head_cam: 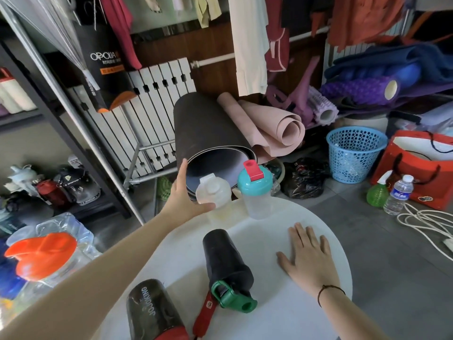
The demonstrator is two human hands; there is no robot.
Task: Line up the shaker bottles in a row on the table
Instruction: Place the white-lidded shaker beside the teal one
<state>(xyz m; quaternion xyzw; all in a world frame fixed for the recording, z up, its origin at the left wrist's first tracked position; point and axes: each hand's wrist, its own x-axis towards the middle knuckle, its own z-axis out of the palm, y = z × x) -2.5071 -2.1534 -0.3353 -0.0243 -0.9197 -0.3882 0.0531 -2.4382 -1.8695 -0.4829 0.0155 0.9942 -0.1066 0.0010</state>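
At table (269, 322) edge, 11 o'clock: clear shaker (215, 195), upright, white lid; likely empty, light, slick plastic, so take round the body. Left hand (182, 195) spread wide, thumb touching it. Right hand (308, 258) flat, 3 o'clock, holding nothing.

Teal-lidded shaker (256, 192) has a red flap (253, 170); black bottle (225, 256), green cap (232, 296).

we stand in a cluttered home storeroom for exercise gear: hanging clothes (250, 45) at 12 o'clock, white radiator (157, 94) at 11, rolled yoga mats (203, 126) centre, foam rollers (355, 90) at 2, blue basket (353, 153) at 3, sports bottles (81, 187) on a dark shelf (98, 204) at 9.
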